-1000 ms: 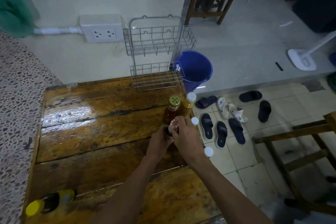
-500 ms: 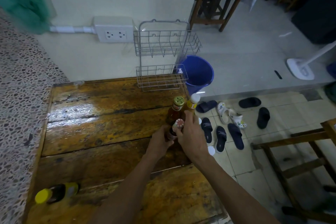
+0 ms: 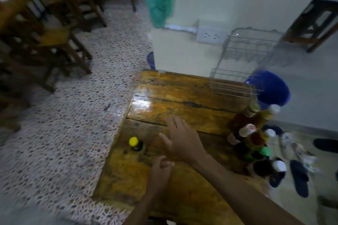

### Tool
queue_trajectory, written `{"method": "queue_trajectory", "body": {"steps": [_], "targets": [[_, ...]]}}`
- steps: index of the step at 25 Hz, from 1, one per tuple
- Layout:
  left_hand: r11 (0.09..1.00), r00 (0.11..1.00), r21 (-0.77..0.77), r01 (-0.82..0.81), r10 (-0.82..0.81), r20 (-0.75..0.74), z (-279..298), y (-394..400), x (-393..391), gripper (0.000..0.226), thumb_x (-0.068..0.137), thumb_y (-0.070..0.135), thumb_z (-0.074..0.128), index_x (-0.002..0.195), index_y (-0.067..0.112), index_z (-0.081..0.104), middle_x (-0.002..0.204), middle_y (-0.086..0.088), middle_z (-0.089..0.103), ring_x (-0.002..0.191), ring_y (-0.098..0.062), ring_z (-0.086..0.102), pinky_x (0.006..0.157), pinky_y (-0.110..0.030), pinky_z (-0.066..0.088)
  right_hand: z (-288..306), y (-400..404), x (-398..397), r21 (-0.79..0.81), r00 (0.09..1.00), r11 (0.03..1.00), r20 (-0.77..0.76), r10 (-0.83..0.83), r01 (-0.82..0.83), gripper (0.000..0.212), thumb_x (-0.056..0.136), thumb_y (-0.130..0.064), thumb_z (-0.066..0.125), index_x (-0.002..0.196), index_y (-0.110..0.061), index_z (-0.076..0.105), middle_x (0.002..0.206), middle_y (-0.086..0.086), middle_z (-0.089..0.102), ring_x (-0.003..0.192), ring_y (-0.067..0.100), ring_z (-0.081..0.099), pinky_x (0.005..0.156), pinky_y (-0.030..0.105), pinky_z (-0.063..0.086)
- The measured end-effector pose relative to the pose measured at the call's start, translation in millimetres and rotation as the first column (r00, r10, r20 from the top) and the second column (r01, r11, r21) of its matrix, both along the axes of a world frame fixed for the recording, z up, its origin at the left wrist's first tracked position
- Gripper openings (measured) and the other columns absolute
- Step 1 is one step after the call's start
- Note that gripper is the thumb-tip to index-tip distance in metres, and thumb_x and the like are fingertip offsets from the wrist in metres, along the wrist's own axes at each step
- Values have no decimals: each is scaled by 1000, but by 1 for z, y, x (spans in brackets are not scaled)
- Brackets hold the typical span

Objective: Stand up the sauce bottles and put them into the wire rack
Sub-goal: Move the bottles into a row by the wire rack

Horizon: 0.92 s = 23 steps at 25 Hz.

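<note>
Since both hands were at the bottle cluster half a second ago: they have let go and swung across the wooden table [image 3: 182,97] toward its other edge.
Right hand [image 3: 182,139]: fingers spread and empty, reaching over the planks, near the yellow-capped bottle [image 3: 136,145] but not touching it.
Left hand [image 3: 161,169]: loosely curled below the right hand, holding nothing.
Yellow-capped bottle: dark, apparently lying on its side near the table's edge, apart from the others.
Upright bottles [image 3: 250,133]: grouped at the opposite edge, standing, released.
Wire rack [image 3: 236,84]: at the far end of the table, both tiers without bottles as far as the blur allows.
Meaning: the cluster looks finished with standing up; the lone bottle is probably next, and loading the rack has not begun.
</note>
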<state>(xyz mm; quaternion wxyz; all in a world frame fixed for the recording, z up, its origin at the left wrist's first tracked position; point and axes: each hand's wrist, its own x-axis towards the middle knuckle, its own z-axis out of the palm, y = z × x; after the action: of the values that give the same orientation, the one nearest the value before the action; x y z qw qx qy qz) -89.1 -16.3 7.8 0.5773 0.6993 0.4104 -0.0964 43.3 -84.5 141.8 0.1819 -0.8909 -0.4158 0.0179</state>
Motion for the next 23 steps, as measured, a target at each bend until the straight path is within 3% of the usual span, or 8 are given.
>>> {"method": "queue_trajectory", "body": {"steps": [2, 6, 9, 12, 14, 17, 20, 23], "targets": [[993, 993, 36, -115, 114, 17, -1, 28, -25, 40, 94, 38, 75, 126, 19, 61, 106, 9, 72, 99, -10, 68, 72, -23, 49, -6, 30, -18, -43, 995, 994, -7, 103, -103, 52, 97, -54, 50, 136, -20, 42, 119, 4, 52, 106, 25, 56, 62, 40, 57], [969, 974, 99, -226, 224, 29, 7, 66, -43, 35, 88, 41, 80, 109, 23, 59, 103, 5, 70, 96, -15, 68, 73, -33, 53, -15, 65, -40, -51, 976, 978, -85, 198, -203, 60, 92, -59, 56, 140, -26, 40, 125, 0, 49, 112, 22, 51, 62, 33, 45], [958, 969, 153, -244, 233, 83, 12, 87, -41, 41, 83, 44, 84, 106, 28, 54, 100, 10, 63, 86, -4, 61, 64, -30, 48, -22, 81, -46, -102, 972, 967, -56, 229, -234, 52, 95, -56, 57, 136, -26, 44, 124, 2, 49, 111, 22, 50, 60, 33, 42], [951, 986, 292, -105, 60, 158, 12, 107, -26, 32, 85, 44, 77, 104, 37, 52, 103, 13, 60, 91, -6, 63, 66, -32, 54, -31, 92, -45, -185, 953, 938, 17, 302, -294, 32, 99, -47, 55, 119, -22, 54, 112, 4, 49, 103, 23, 52, 55, 34, 44], [941, 965, 339, 1, -90, 247, 13, 120, -11, 29, 90, 30, 74, 111, 39, 56, 105, 18, 60, 97, 3, 63, 71, -19, 52, -37, 93, -39, -231, 913, 898, 78, 402, -375, 27, 100, -41, 56, 112, -17, 57, 106, 5, 54, 95, 23, 56, 49, 32, 45], [948, 923, 251, 193, -263, 282, 28, 128, 9, 30, 94, 15, 73, 111, 36, 60, 98, 20, 67, 84, 9, 66, 64, -10, 48, -37, 82, -25, -264, 855, 861, 180, 487, -435, 29, 103, -41, 52, 107, -13, 60, 99, 5, 61, 87, 20, 58, 45, 27, 48], [895, 842, 192, 402, -443, 306, 36, 126, 27, 16, 89, 21, 79, 82, 28, 65, 68, 15, 66, 57, 2, 58, 54, -17, 40, -19, 63, 0, -273, 812, 870, 325, 485, -410, 34, 106, -43, 41, 101, -13, 58, 92, 6, 60, 82, 20, 53, 47, 28, 44], [873, 796, 109, 476, -480, 368, 55, 116, 46, 12, 84, 21, 81, 86, 20, 70, 73, 10, 68, 62, -2, 63, 57, -18, 46, 1, 49, 27, -247, 786, 905, 451, 423, -345, 42, 107, -41, 37, 85, -15, 62, 80, 5, 59, 74, 23, 52, 45, 29, 37]]}}
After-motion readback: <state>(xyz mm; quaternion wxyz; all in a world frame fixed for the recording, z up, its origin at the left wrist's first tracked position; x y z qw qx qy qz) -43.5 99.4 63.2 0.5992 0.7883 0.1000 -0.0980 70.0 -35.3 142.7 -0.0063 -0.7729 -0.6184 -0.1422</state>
